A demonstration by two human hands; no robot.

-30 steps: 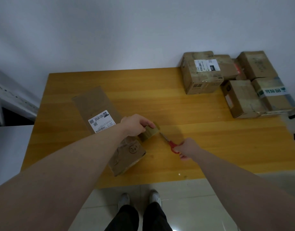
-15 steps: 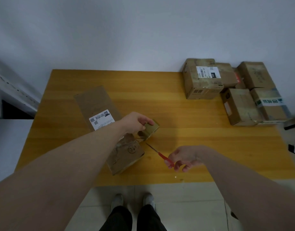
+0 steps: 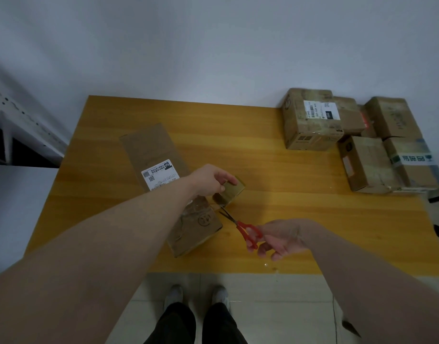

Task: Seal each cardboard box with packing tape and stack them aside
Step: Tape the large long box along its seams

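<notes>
Head view — long cardboard box [image 3: 164, 180] flat on the wooden table [image 3: 275, 194]. Left hand [image 3: 211, 181] grips the tape roll [image 3: 229, 194] at the box's near end. Right hand [image 3: 279, 238] holds red scissors [image 3: 240, 225], blades parted at the tape. Five boxes [image 3: 357, 140] grouped far right.

plain packing rm: wood table [image 3: 288, 175], taped parcels [image 3: 312, 120], tile floor [image 3: 275, 306]

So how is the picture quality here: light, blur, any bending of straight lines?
Head view: dim, flat light with weak shadows; the table edges bow from the wide-angle lens, and both forearms swell near the frame; the scissors and tape roll are soft but readable; small label print is illegible.
</notes>
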